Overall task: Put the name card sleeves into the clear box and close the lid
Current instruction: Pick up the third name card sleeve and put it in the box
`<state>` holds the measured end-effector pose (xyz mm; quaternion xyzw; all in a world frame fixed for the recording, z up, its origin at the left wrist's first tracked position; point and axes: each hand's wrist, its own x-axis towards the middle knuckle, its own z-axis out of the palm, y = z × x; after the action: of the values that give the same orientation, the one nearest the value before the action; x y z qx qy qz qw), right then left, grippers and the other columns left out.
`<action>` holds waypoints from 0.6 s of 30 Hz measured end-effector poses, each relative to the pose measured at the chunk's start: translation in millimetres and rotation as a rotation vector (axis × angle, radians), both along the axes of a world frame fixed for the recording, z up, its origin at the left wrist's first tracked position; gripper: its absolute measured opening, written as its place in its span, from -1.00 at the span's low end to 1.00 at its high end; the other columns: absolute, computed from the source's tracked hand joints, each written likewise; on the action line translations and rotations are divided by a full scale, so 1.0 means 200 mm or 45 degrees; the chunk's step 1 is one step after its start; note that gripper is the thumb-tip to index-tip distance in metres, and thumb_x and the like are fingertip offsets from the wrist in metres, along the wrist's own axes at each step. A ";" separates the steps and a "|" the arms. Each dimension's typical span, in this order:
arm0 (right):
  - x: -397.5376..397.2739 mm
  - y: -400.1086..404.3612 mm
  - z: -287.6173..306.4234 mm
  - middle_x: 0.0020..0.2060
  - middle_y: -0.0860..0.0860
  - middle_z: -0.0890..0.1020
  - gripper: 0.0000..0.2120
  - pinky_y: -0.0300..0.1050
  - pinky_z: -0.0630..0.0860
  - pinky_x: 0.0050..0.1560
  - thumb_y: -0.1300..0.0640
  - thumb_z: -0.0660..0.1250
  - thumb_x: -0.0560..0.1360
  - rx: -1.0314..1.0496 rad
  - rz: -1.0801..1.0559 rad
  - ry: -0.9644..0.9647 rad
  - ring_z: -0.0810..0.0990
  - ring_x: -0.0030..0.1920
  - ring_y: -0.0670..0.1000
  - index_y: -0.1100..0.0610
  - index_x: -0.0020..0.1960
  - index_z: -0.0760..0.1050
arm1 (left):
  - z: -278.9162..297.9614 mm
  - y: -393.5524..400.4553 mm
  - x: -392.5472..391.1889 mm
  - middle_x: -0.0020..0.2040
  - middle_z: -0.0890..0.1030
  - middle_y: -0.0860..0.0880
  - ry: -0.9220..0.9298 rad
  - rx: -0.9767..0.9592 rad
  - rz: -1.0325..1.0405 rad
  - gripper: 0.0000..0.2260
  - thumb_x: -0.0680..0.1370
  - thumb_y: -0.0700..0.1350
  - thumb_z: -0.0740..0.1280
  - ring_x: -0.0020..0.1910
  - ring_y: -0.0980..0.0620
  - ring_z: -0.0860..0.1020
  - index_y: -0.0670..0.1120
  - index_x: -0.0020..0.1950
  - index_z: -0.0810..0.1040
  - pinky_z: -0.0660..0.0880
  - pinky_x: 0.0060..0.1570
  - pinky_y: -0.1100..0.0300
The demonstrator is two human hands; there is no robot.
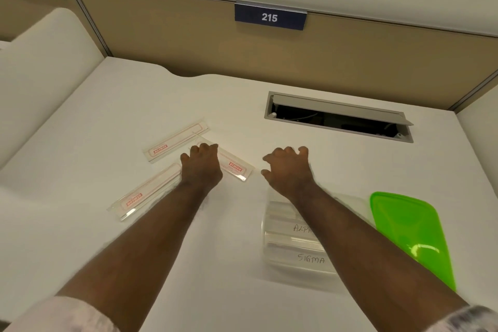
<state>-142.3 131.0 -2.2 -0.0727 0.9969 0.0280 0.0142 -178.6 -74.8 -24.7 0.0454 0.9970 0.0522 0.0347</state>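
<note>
Three clear name card sleeves with red print lie on the white desk: one at the upper left [176,142], one lower left [142,193], and a middle one [234,166] under my left hand [201,166], whose curled fingers rest on it. My right hand [287,170] hovers to its right, fingers bent and apart, holding nothing. The clear box [285,248] stands open under my right forearm, with sleeves labelled ALPHA and SIGMA inside. Its green lid [412,232] lies to the right of the box.
An open cable hatch [339,117] is sunk into the desk at the back right. A tan partition [188,35] with number plate 215 [269,17] closes the back. A white side panel [45,62] rises on the left.
</note>
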 end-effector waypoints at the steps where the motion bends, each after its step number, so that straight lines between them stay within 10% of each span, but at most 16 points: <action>1: -0.03 -0.04 -0.02 0.17 0.00 0.57 -0.63 0.16 0.18 0.25 -0.14 0.17 0.52 -0.001 -0.003 -0.038 0.49 0.18 0.09 -0.02 0.24 0.49 | -0.01 0.00 -0.02 0.22 0.52 -0.12 -0.049 -0.003 -0.003 -0.54 0.50 -0.18 0.18 0.18 -0.17 0.45 -0.08 0.42 0.33 0.35 0.12 -0.11; 9: -0.19 -0.22 -0.16 0.10 -0.01 0.62 -0.68 0.15 0.18 0.26 -0.12 0.20 0.51 -0.006 -0.115 -0.302 0.51 0.14 0.08 0.01 0.17 0.49 | -0.05 -0.02 -0.10 0.35 0.46 -0.07 -0.398 0.129 -0.020 -0.38 0.52 -0.14 0.12 0.30 -0.16 0.39 0.07 0.57 0.03 0.30 0.27 -0.12; 18: -0.22 -0.26 -0.18 -0.11 0.00 0.66 -0.89 0.08 0.23 0.21 0.10 0.24 0.49 0.037 -0.154 -0.248 0.59 -0.04 0.07 0.04 -0.04 0.53 | -0.05 0.01 -0.13 0.48 0.36 -0.04 -0.640 0.790 0.108 -0.40 0.55 -0.07 0.28 0.46 -0.01 0.30 -0.04 0.56 0.15 0.21 0.41 0.14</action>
<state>-187.2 78.8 -37.6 -0.0147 0.9928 0.0342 0.1137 -205.0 -73.5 -35.5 -0.0018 0.8953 0.3617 0.2601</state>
